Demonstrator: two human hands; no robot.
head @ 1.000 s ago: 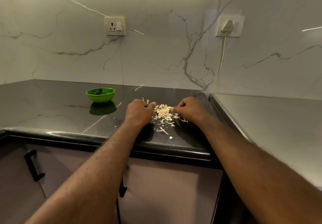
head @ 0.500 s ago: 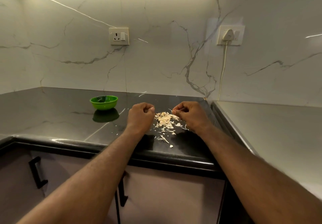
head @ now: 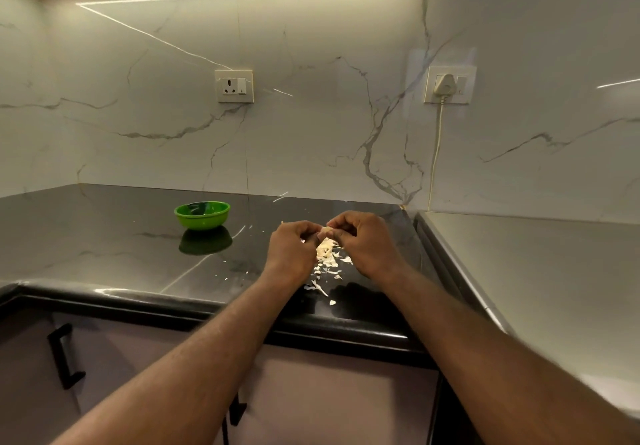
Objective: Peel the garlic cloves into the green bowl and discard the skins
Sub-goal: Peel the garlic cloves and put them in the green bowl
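Head view: the left grip and right grip are both narrow, pinching one pale garlic clove between their fingertips. They hold it just above the pile of cloves and skins on the dark bench. The green bowl sits well apart, at about nine o'clock from the grips. To peel well, one grip should probably steady the clove while the other's nail lifts the skin from one end, so the flakes drop on the pile and not in the bowl. Half a second earlier the grips were apart, one on each side of the pile; now they meet above it.
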